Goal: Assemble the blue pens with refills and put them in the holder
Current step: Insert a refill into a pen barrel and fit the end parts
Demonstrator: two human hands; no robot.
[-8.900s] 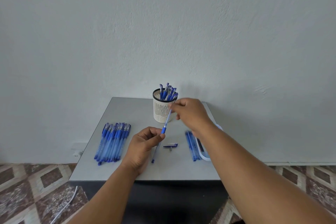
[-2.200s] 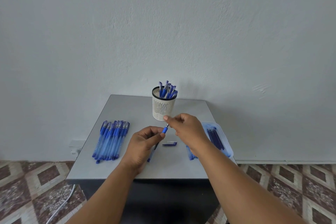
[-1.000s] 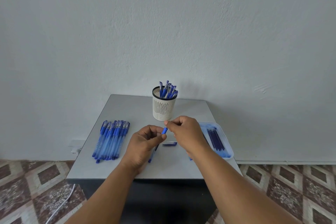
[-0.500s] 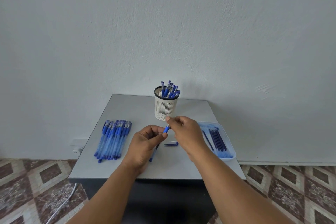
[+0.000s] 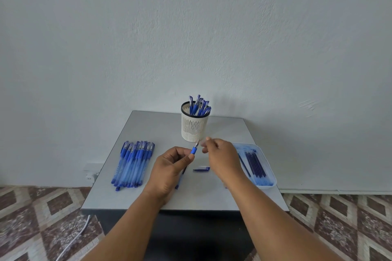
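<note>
Holding: left hand (image 5: pixel 169 167) grips translucent blue plastic pen barrel with dark blue rubber grip (image 5: pixel 193 151) above the grey table top (image 5: pixel 148 129), silver tip up and tilted toward the holder
Right hand: right hand (image 5: pixel 221 158) just beside the pen tip, motion-blurred at the fingertips (image 5: pixel 209 139); cannot tell if it pinches anything or is let go
Cap: small blue pen cap with clip (image 5: pixel 201 169) lies flat on the table between the hands, apart from both
Holder: white perforated plastic cup with black rim (image 5: pixel 194 126) stands behind the hands, several capped blue pens in it
Supply: row of blue capped pens (image 5: pixel 133 164) on the left; pale blue plastic tray (image 5: pixel 266 183) on the right holds dark blue refills (image 5: pixel 255 163)
Step guess: tip section looks seated, cap is likely next
Risk 1: tip not screwed fully home, so refill could slide out once the pen goes in
Risk 2: cap is light and round, a brushing wrist may roll it off the edge
Risk 3: holder is crowded and light, a pen pushed in at an angle could jam on the others or tip it
Risk 4: uncapped point could mark fingers or table
</note>
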